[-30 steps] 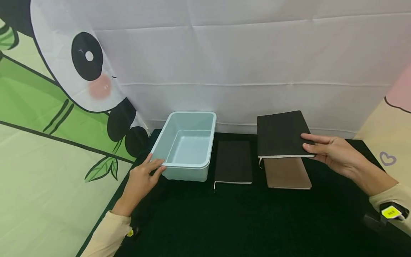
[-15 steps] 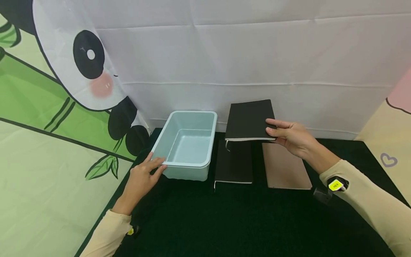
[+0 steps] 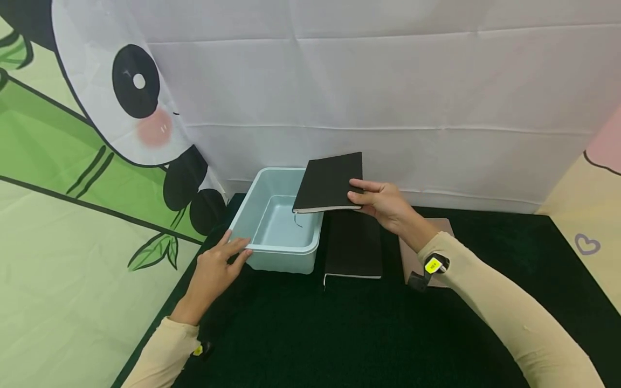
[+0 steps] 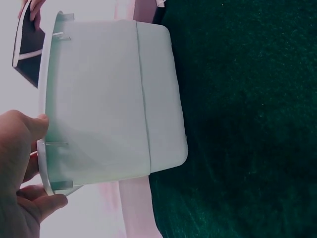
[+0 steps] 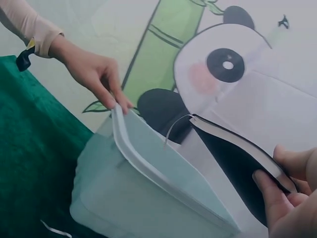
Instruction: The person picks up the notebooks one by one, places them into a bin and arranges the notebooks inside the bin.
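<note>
A: Where is the black notebook (image 3: 330, 182) right now?

B: In the air, tilted, over the right rim of the pale blue bin (image 3: 252, 215). The right hand (image 3: 383, 202) pinches its near right corner, thumb on top, fingers underneath. A thin ribbon dangles from it down into the bin.

A: Anything inside the bin?

B: Only that ribbon end hangs into it; I see bare floor otherwise.

A: And the left hand (image 3: 213, 269)?

B: Its fingers lie fairly straight on the bin's near left corner, thumb against the rim.

A: What else sits on the desk (image 3: 339, 334)?

B: A second black notebook (image 3: 352, 248) flat just right of the bin, and a brown notebook (image 3: 409, 258) beyond it, partly hidden by the right arm.
</note>
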Available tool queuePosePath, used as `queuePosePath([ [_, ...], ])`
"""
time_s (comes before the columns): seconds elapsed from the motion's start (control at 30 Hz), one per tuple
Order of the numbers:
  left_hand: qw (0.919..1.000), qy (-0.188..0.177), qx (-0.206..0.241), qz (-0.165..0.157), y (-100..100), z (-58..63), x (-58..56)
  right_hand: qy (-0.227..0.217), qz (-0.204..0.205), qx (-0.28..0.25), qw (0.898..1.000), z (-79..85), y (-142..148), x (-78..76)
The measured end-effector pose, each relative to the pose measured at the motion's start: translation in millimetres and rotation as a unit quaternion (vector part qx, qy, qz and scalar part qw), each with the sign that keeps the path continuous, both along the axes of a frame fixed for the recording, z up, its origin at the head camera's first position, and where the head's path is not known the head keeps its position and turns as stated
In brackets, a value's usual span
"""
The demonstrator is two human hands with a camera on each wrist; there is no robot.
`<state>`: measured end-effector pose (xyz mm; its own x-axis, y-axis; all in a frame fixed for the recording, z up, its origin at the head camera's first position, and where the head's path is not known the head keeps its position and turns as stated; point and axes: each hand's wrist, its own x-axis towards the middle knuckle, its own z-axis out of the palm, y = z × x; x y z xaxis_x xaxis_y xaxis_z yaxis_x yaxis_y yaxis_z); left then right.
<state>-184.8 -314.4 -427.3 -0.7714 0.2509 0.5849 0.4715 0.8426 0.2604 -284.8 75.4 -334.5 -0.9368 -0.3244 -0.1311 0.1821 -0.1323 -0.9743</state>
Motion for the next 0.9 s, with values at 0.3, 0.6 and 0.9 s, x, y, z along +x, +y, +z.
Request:
queuePosePath([
  [0.3, 0.9999, -0.007, -0.002, 0.01, 1, -0.6, 1.0, 0.0, 0.015, 0.014, 1.0, -7.4, -52, -7.8],
  [0.6, 0.9999, 0.001, 0.001, 0.011, 0, -2.6, 2.3, -0.006, 0.02, 0.031, 0.999, -15.2, -85, -16.7],
  [0.9, 0.9999, 0.011, 0.006, 0.009, 1, -4.1, 0.1, -0.011, 0.027, 0.061, 0.998, -19.2, -107, -26.0],
])
